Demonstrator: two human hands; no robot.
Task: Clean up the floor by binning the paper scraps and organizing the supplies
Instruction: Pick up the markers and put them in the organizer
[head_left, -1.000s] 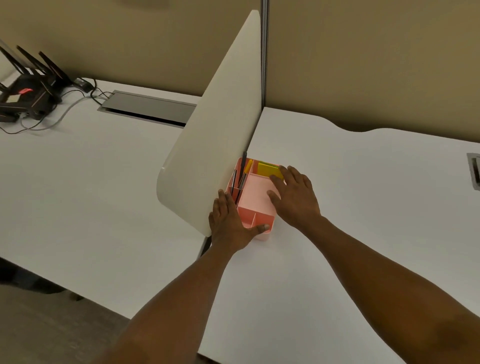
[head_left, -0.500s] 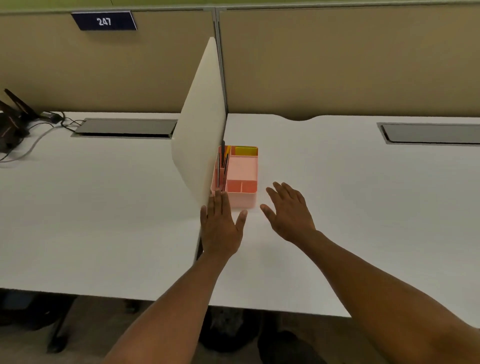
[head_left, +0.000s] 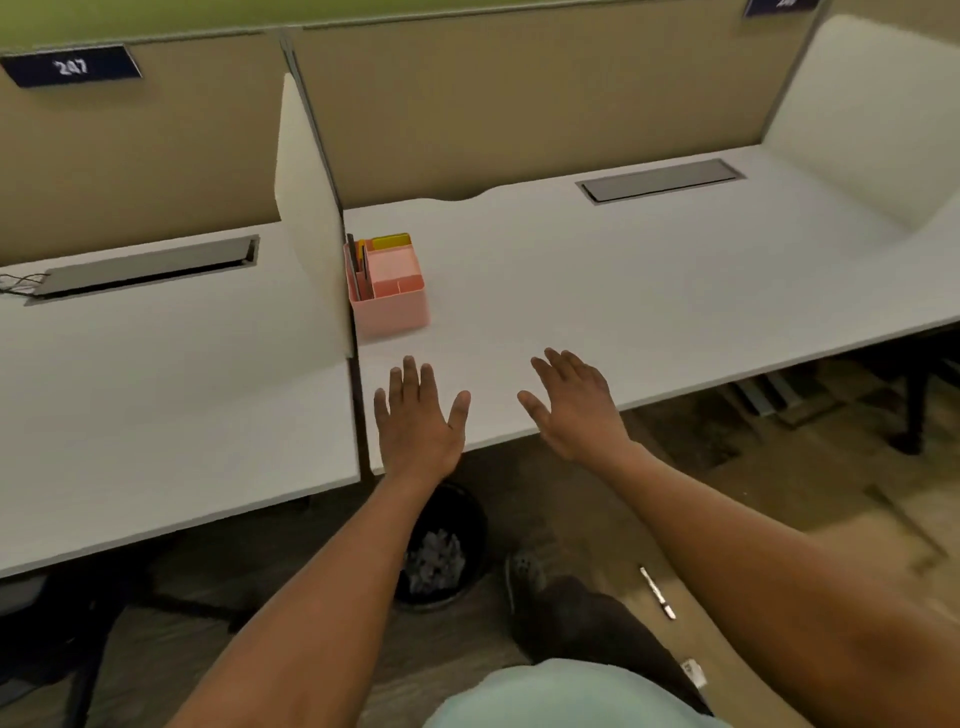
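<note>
Nearest to you, on the floor (head_left: 810, 499) below your arms, a black bin (head_left: 447, 551) stands just under the front edge of the worktop (head_left: 623, 291); crumpled paper scraps (head_left: 435, 561) lie inside it. Just right of the bin is your dark shoe (head_left: 524, 577), and further right a slim pen-like item (head_left: 657, 593) lies loose on the floor, with a small white scrap (head_left: 693, 672) nearer to you.

Your left hand (head_left: 418, 421) hangs over the worktop's front edge with its grip open, fingers spread, holding nothing. Your right hand (head_left: 576, 405) is beside it, apart from it, also open-palmed and empty.

Beyond your left hand, a pink organizer (head_left: 389, 296) sits on the worktop, tight against the white divider panel (head_left: 306, 218) on its left. Its narrow left compartment holds upright pens (head_left: 355, 265); a yellow pad (head_left: 392, 241) fills the rear compartment; the pink middle section and the small front sections are too blurred to tell what they hold.

To the organizer's right the worktop runs bare to a grey cable tray (head_left: 660, 179) near the back and a second white panel (head_left: 857, 114) at the far right. Behind the divider's left side, another cable tray (head_left: 145, 267) and a number plate (head_left: 70, 65) on the partition.
</note>
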